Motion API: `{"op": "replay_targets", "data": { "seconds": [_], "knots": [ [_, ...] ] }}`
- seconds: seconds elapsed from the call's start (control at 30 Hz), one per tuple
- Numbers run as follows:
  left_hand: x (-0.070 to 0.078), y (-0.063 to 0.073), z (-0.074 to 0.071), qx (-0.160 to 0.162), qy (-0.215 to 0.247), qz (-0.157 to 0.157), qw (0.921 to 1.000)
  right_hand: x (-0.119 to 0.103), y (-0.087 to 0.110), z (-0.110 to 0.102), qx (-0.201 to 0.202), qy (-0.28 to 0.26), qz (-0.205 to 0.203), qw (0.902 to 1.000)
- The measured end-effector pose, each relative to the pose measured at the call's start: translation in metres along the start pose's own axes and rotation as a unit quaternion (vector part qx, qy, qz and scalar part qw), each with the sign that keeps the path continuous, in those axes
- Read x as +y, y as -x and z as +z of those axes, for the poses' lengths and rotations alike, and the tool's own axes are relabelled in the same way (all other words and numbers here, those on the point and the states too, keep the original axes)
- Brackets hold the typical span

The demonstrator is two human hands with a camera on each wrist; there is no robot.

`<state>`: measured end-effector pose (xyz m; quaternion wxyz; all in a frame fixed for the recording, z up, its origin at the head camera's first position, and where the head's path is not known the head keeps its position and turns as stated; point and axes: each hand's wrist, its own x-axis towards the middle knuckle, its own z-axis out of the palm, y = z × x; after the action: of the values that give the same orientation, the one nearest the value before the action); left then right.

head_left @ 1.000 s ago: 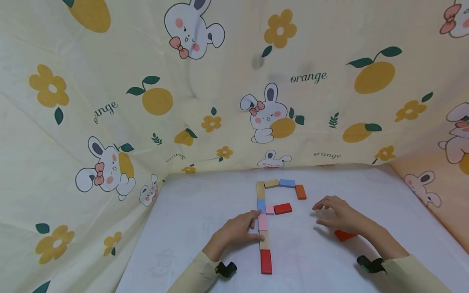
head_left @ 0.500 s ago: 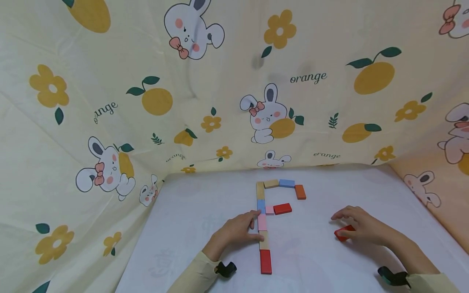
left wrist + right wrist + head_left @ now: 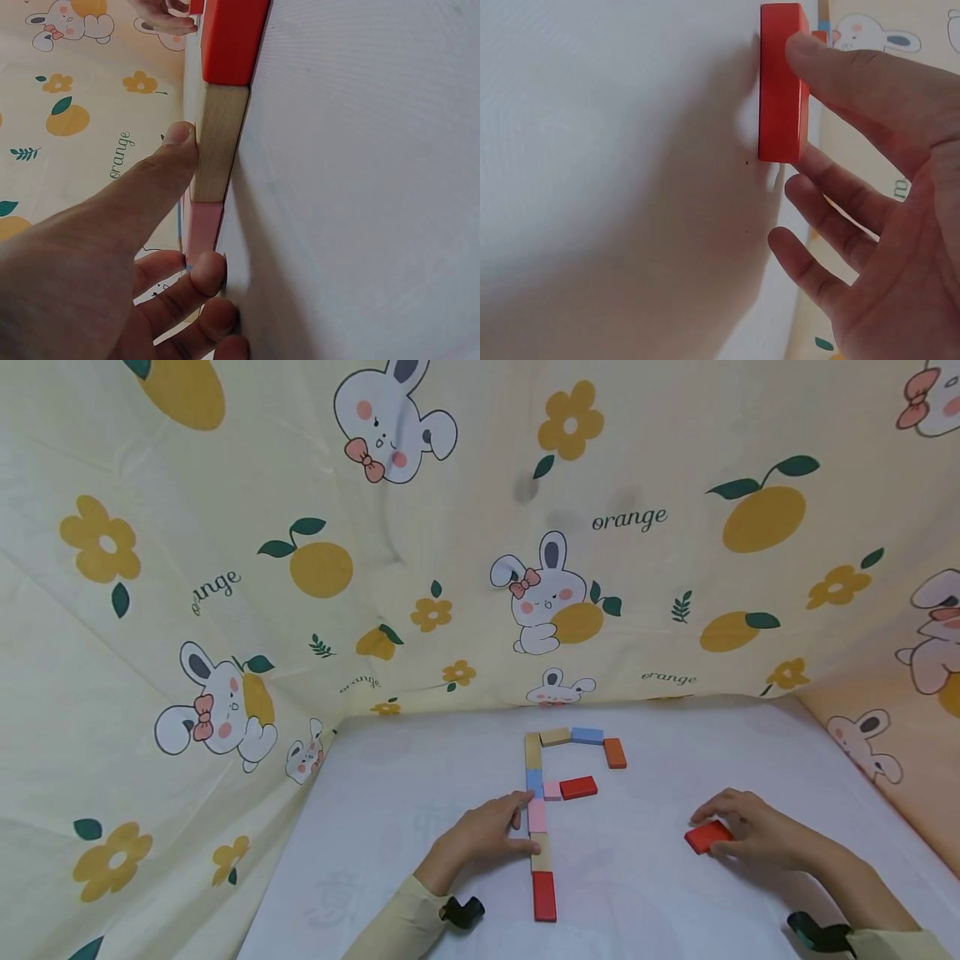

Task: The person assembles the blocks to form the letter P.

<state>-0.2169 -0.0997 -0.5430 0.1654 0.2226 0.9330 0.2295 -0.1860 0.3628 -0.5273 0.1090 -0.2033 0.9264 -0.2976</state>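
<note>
In the head view, my left hand (image 3: 486,831) rests beside a column of flat wooden blocks. Its thumb touches the plain wood block (image 3: 220,142), and its forefinger reaches the column near the pink block (image 3: 537,816) and the blue block (image 3: 534,781). Over to the right, my right hand (image 3: 765,833) has thumb and forefinger around a loose red block (image 3: 708,837) lying on the table. In the right wrist view, the thumb presses that red block's edge while the other fingers stay apart from it; the forefinger's contact is hidden.
A red block (image 3: 544,896) ends the column at the near side. Plain, blue (image 3: 587,736) and orange (image 3: 615,753) blocks run from its far end; a small pink (image 3: 552,790) and a red block (image 3: 578,787) branch off midway. Printed cloth (image 3: 450,527) encloses the white table (image 3: 622,877).
My right hand has moved right and toward me, from open air to the loose red block, its fingers now around it. My left hand and the block arrangement have stayed put.
</note>
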Motion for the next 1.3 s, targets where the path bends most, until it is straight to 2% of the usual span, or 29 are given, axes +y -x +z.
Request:
{"op": "replay_targets", "data": {
  "seconds": [0.47,0.67,0.9,1.3],
  "knots": [
    [-0.002,0.000,0.002,0.004,0.004,0.004,1.0000,0.001,0.000,0.001,0.000,-0.001,0.001,1.0000],
    [-0.001,0.001,0.001,0.002,0.005,0.003,1.0000,0.000,-0.005,0.002,0.007,0.018,0.004,0.9998],
    [-0.002,0.001,0.001,0.003,0.007,0.006,1.0000,-0.007,-0.022,0.008,0.025,0.040,-0.020,0.9987],
    [-0.001,0.001,-0.001,0.001,0.001,0.010,0.9999,-0.023,-0.064,0.014,0.050,0.058,-0.062,0.9952]
  ]
}}
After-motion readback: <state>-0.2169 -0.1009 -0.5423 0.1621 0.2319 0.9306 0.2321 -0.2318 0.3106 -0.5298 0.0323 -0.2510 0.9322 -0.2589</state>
